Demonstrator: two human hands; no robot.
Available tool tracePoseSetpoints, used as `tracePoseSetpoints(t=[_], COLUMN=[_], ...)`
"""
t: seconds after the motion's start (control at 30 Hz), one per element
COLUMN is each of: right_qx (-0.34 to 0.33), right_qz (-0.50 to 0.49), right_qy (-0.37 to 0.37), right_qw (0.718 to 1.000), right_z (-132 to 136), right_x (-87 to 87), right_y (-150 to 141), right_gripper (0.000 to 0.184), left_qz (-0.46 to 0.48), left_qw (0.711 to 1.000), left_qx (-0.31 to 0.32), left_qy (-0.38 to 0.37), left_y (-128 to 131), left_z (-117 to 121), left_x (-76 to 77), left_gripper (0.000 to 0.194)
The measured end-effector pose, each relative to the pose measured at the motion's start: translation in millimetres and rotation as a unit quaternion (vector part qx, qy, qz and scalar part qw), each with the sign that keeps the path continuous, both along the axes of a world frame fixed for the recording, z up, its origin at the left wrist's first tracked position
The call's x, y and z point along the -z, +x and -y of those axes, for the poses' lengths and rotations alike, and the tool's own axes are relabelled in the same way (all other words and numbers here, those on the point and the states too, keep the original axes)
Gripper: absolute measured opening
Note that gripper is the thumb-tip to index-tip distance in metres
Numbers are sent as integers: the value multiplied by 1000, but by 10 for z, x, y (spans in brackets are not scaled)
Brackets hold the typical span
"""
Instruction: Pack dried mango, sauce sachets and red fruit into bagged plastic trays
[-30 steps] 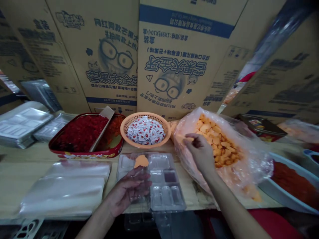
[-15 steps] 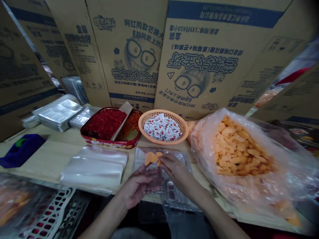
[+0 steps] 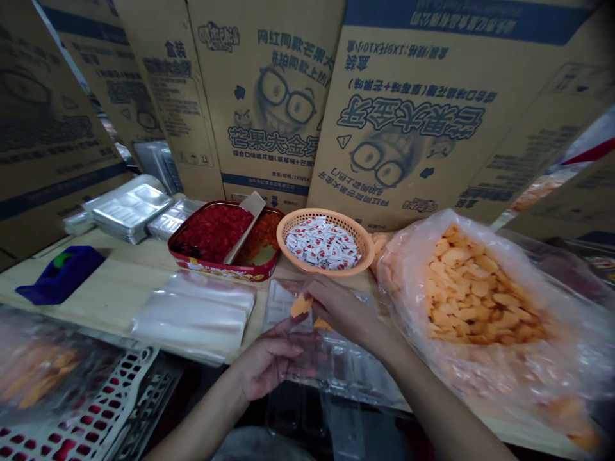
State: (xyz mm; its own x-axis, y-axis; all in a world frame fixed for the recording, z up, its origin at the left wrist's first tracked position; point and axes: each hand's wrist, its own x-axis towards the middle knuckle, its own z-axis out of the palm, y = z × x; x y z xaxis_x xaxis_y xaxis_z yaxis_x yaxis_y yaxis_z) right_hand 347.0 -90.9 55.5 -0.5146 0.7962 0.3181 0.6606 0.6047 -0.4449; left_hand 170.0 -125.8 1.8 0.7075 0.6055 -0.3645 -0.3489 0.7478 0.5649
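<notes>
My right hand (image 3: 342, 311) reaches over a clear plastic compartment tray (image 3: 331, 358), its fingertips at an orange dried mango piece (image 3: 301, 306). A second orange piece (image 3: 321, 324) shows just under that hand. My left hand (image 3: 270, 362) lies palm up below them, holding the edge of the clear tray. To the right sits an open pinkish plastic bag (image 3: 480, 358) heaped with orange mango pieces. Both hands are apart from the bag.
Behind the hands stand an orange basket (image 3: 325, 242) of small white sachets and a red tin (image 3: 216, 240) of red and orange pieces with a scoop. Clear film sheets (image 3: 195, 317), foil trays (image 3: 132, 211), a blue tape dispenser (image 3: 60, 275) and printed cartons surround them.
My view has shifted slightly right and up. My right hand has moved right, and the orange pieces now sit apart, one at its fingertips and one beneath it.
</notes>
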Motion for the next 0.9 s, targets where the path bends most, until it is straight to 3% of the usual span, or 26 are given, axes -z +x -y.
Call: tracePoseSetpoints(t=[0.23, 0.43, 0.5, 0.6, 0.7, 0.8, 0.9], right_qx=[-67, -82, -49, 107, 250, 258, 217], right_qz=[61, -20, -67, -109, 21, 134, 127], right_qy=[8, 3, 17, 20, -54, -134, -136], right_qw=[996, 996, 996, 988, 967, 947, 958], right_z=[109, 76, -14, -340, -865, -1363, -1645], right_x=[37, 127, 147, 164, 227, 382, 576], right_y=[29, 60, 95, 223, 389, 464, 396], right_gripper=[24, 29, 29, 23, 20, 19, 26], left_qz=[15, 42, 56, 80, 88, 88, 89], left_qw=[1000, 999, 998, 997, 996, 995, 993], left_qx=[-13, 3, 3, -8, -26, -51, -81], left_qy=[17, 19, 18, 12, 13, 9, 0], left_y=[-118, -226, -262, -347, -468, -589, -685], left_z=[-63, -109, -127, -175, -249, -329, -396], left_x=[17, 24, 29, 64, 114, 150, 171], left_gripper=[40, 40, 46, 50, 52, 56, 60])
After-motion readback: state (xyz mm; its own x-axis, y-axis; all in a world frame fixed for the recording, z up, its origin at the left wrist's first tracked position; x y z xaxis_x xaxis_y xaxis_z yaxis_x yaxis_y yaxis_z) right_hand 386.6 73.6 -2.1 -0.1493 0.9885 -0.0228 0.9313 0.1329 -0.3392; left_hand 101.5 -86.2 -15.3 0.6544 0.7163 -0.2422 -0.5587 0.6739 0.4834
